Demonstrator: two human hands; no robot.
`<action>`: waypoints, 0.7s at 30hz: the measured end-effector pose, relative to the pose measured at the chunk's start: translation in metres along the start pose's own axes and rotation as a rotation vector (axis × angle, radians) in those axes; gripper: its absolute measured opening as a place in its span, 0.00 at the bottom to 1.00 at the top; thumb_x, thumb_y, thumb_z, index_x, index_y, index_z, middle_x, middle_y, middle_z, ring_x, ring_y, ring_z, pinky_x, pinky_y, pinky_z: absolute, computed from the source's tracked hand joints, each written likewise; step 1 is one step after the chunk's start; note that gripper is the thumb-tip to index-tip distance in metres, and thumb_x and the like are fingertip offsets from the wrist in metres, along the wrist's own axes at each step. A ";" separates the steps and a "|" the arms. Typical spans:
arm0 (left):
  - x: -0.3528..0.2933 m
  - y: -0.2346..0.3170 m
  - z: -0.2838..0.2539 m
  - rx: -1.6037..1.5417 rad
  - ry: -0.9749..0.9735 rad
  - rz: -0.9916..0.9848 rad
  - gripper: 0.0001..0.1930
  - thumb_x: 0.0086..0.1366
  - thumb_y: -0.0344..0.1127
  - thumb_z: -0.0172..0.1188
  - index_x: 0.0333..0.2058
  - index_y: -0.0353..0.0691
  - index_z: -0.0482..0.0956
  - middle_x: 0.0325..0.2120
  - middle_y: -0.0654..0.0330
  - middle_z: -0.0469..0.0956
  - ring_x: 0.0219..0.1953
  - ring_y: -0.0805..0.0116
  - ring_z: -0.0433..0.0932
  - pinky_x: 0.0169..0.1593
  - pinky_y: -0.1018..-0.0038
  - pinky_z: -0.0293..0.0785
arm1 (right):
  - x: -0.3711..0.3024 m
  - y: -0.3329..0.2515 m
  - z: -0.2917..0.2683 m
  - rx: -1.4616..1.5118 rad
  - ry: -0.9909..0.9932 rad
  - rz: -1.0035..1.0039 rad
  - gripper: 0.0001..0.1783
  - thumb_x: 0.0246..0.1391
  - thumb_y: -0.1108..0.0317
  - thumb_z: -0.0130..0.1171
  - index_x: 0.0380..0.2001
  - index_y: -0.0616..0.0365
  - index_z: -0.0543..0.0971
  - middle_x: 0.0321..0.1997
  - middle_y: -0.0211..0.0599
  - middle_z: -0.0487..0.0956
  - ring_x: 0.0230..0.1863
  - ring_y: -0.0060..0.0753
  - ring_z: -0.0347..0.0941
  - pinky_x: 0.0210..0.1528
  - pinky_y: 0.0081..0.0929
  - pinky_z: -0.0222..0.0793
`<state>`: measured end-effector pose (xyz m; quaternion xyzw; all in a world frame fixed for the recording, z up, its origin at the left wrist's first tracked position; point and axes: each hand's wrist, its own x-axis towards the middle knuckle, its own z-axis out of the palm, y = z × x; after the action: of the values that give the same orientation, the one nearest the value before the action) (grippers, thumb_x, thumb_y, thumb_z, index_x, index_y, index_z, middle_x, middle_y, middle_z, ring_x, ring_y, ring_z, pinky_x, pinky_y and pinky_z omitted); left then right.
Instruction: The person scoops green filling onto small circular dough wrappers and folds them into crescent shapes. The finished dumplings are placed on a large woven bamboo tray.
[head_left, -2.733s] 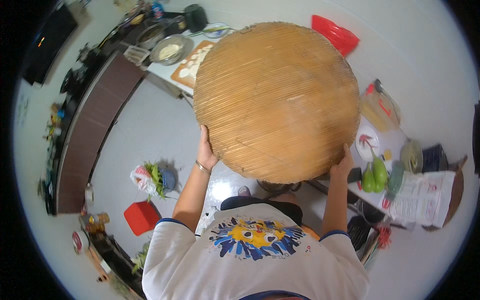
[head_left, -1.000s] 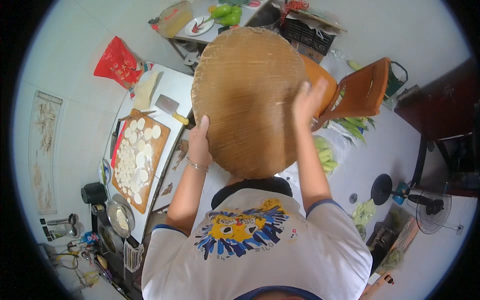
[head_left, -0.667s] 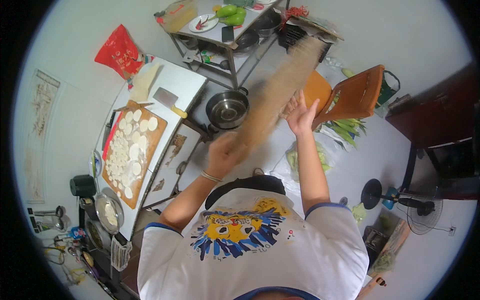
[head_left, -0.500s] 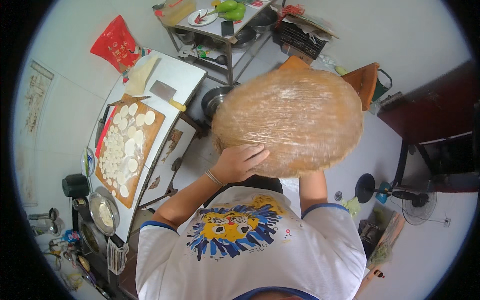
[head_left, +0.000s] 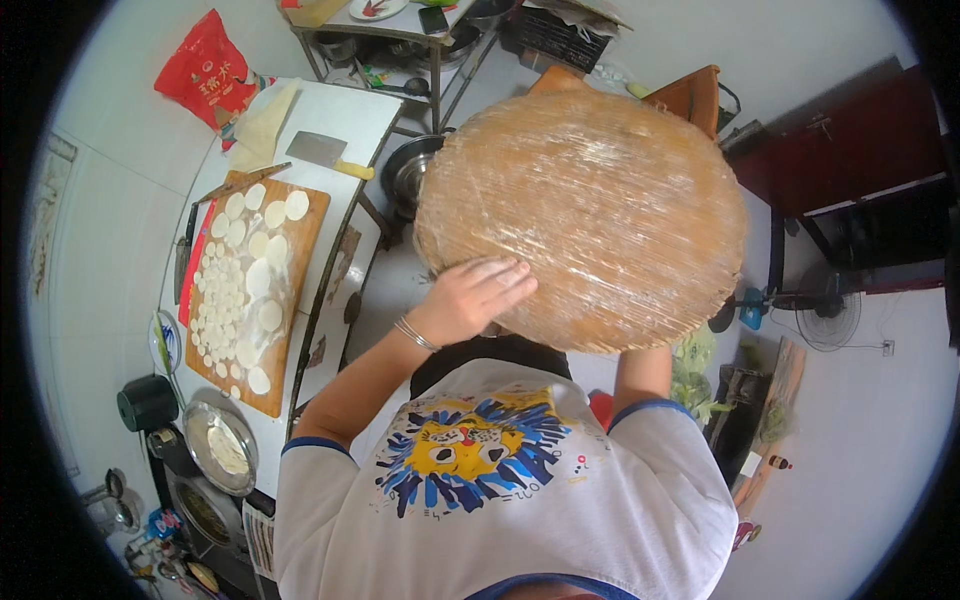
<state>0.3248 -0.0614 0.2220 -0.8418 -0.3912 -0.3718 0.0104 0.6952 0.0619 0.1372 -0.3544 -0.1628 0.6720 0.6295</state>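
A large round woven tray (head_left: 600, 220), tan and dusted with flour, is up in front of my body. My left hand (head_left: 475, 300) lies on its near left part, fingers stretched out flat and whitened with flour. The tray covers my right hand; only the right forearm (head_left: 643, 374) shows below its near edge, so its fingers are hidden. To the left, a wooden board (head_left: 312, 225) bears several flat round dough wrappers (head_left: 258, 275) and many small dough pieces (head_left: 222, 300).
The board lies on a white table (head_left: 350, 115) with a cleaver (head_left: 318, 148), a red bag (head_left: 208, 75) and a metal bowl (head_left: 220, 450). Beyond the tray stand a wooden chair (head_left: 690, 98) and a metal pot (head_left: 405, 170) near a shelf table. A fan (head_left: 828, 308) is at right.
My view has shifted, and the tray appears larger and a little farther right. My left hand remains flat on it, and the right hand stays hidden underneath.
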 end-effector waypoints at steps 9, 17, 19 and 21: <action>-0.025 -0.013 -0.007 0.077 -0.045 0.016 0.17 0.52 0.30 0.54 0.43 0.43 0.77 0.40 0.62 0.76 0.42 0.66 0.74 0.48 0.70 0.70 | 0.008 -0.029 0.005 -0.023 -0.182 0.021 0.36 0.43 0.47 0.50 0.52 0.60 0.67 0.51 0.46 0.71 0.51 0.49 0.67 0.53 0.44 0.65; -0.059 -0.036 0.040 0.284 0.175 -0.629 0.25 0.51 0.25 0.58 0.51 0.44 0.71 0.56 0.56 0.61 0.59 0.53 0.56 0.59 0.63 0.56 | 0.017 -0.005 -0.028 0.057 -0.105 -0.010 0.35 0.32 0.57 0.53 0.48 0.62 0.70 0.47 0.47 0.73 0.46 0.52 0.71 0.50 0.47 0.68; -0.055 -0.035 0.072 -0.026 0.470 -0.816 0.28 0.53 0.25 0.59 0.54 0.43 0.67 0.57 0.54 0.59 0.60 0.52 0.54 0.60 0.63 0.55 | 0.013 0.001 -0.032 0.110 -0.218 -0.001 0.36 0.29 0.58 0.54 0.48 0.62 0.69 0.48 0.48 0.73 0.46 0.52 0.71 0.50 0.48 0.68; -0.062 -0.053 0.105 -0.791 0.766 -0.994 0.26 0.63 0.41 0.51 0.57 0.39 0.61 0.56 0.54 0.61 0.59 0.54 0.58 0.60 0.63 0.56 | 0.013 0.000 -0.030 0.171 -0.242 0.007 0.37 0.28 0.58 0.54 0.48 0.62 0.69 0.48 0.48 0.73 0.47 0.52 0.71 0.50 0.48 0.68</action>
<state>0.3279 -0.0325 0.0923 -0.3174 -0.5320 -0.7135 -0.3275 0.7157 0.0677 0.1127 -0.2163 -0.1786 0.7234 0.6309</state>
